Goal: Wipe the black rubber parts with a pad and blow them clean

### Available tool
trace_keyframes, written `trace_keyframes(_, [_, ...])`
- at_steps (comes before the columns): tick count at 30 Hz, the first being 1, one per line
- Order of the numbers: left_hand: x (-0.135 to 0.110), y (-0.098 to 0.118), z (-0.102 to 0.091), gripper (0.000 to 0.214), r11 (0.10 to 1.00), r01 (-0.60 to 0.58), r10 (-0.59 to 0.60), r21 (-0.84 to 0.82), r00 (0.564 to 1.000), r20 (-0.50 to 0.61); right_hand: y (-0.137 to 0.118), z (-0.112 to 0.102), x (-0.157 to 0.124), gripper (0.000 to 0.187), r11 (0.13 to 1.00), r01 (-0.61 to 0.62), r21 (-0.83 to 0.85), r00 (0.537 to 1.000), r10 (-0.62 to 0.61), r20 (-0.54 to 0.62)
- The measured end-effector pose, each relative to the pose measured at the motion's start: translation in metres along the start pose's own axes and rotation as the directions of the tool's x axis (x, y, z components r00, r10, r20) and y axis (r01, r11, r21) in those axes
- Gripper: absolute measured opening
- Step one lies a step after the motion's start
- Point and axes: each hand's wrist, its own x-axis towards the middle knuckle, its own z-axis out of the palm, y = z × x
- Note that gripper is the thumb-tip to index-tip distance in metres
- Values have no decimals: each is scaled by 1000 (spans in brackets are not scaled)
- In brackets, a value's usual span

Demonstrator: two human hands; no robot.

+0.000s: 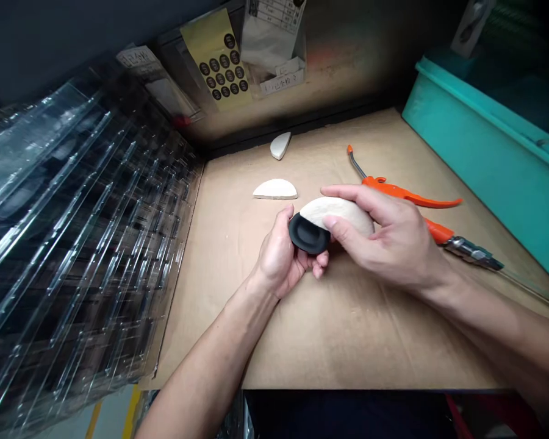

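My left hand (283,256) is curled around a small black rubber cup-shaped part (307,235), holding it from below just above the cardboard. My right hand (388,235) grips a pale half-moon sponge pad (332,212) between thumb and fingers and presses its edge against the black part. Two more pale half-moon pads lie on the cardboard beyond the hands, one close (275,189) and one farther back (280,145).
Brown cardboard (348,329) covers the bench. An orange air blow gun (407,198) with a metal hose fitting lies to the right. A teal plastic bin (480,146) stands at the far right. Stacked clear blister trays (73,244) fill the left side. A yellow sticker sheet (217,61) hangs at the back.
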Motion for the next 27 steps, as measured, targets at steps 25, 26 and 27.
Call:
trace_keyframes(25, [-2, -5, 7, 65, 1000, -4, 3, -9, 999, -53, -3, 3, -5, 32, 981, 136, -142, 990, -129, 54])
trace_keyframes(26, [-2, -5, 7, 65, 1000, -4, 4, -8, 999, -53, -3, 3, -5, 32, 983, 140, -120, 989, -134, 59])
trace_keyframes(27, [-3, -5, 8, 63, 1000, -6, 5, -16, 998, -57, -3, 3, -4, 32, 986, 156, -59, 986, -152, 72])
